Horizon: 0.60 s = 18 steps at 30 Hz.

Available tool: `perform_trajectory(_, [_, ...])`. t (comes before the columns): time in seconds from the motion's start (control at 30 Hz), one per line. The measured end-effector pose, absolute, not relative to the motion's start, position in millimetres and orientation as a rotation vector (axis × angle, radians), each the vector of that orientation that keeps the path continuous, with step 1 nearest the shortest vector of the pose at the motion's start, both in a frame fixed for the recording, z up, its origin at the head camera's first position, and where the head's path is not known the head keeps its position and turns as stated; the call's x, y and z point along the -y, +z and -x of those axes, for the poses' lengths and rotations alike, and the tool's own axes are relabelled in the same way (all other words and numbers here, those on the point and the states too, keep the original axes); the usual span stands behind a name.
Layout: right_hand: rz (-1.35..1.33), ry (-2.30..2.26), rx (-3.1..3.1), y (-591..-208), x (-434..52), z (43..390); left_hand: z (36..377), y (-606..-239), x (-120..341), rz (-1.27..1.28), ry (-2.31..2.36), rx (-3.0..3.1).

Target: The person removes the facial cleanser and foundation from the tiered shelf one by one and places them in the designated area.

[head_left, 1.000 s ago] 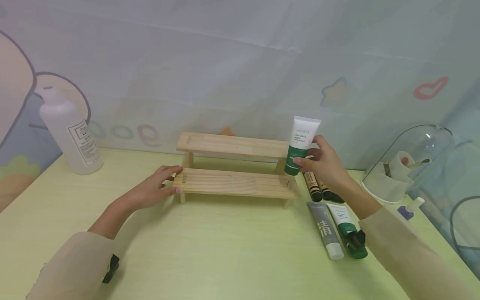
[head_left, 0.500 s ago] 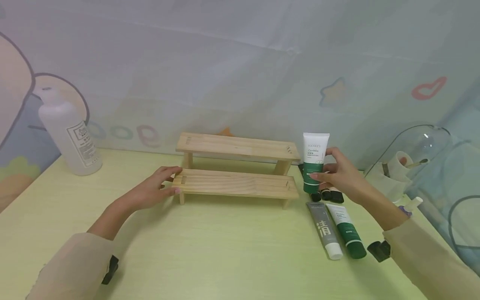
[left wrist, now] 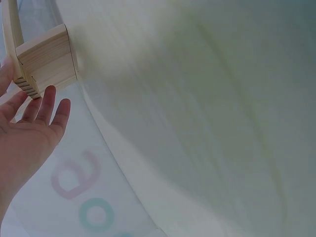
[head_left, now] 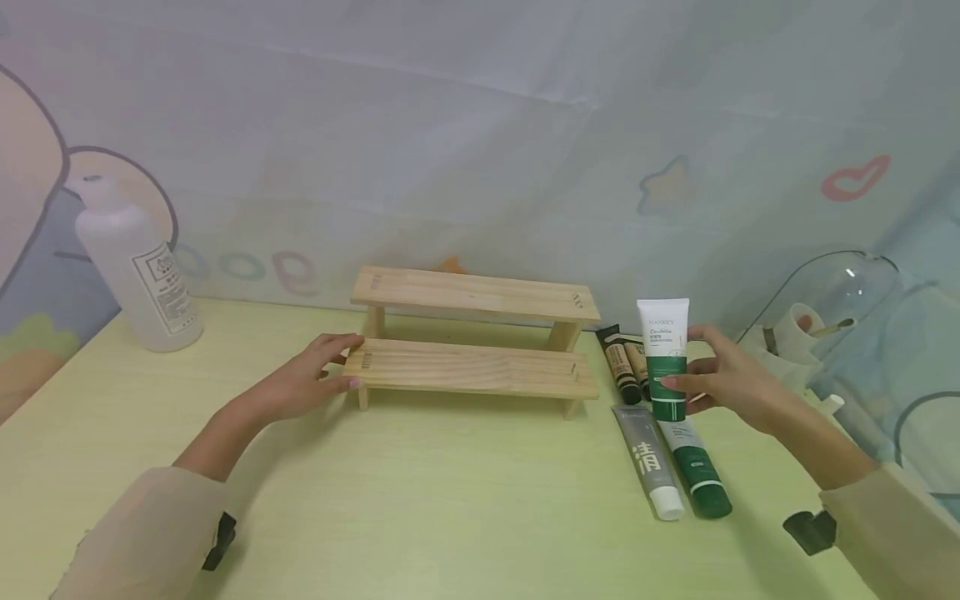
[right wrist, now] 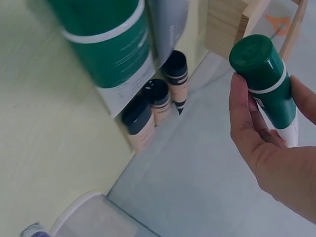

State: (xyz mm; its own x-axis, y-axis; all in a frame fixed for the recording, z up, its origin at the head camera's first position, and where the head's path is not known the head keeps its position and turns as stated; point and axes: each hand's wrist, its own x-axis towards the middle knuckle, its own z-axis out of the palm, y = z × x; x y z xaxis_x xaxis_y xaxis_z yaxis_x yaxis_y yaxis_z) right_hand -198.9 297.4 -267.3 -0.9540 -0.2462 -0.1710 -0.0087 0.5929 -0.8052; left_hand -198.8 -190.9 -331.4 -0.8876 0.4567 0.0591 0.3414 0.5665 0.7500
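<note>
A two-step wooden display rack [head_left: 472, 367] stands on the table near the wall cloth. My left hand [head_left: 300, 383] pinches the left end of its lower step between thumb and index finger; in the left wrist view the other fingers [left wrist: 60, 114] are loosely extended beside the rack's end. My right hand [head_left: 738, 383] holds a white-and-green squeeze tube [head_left: 664, 329] upright, cap down, between thumb and fingers. In the head view this tube overlaps the top of a similar white-and-green tube [head_left: 703, 475] lying on the table. A grey tube [head_left: 648, 458] with a white cap lies alongside.
Several small black-capped tubes [head_left: 621, 371] lie right of the rack, partly behind the held tube. A clear dome [head_left: 855, 287] over white holders stands at the far right. A white pump bottle [head_left: 138, 258] is at the back left. The table [head_left: 450, 500] meets a printed cloth behind.
My right hand has carried the white-and-green tube from beside the rack's right end rightward and down, over the lying tubes. The left hand has stayed at the rack's end.
</note>
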Motion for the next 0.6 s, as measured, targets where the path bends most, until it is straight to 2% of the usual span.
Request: perform_trajectory(0.6, [0.044, -1.271, -2.407, -288, -360, 179, 199, -331, 191, -0.678, 1.201, -2.668])
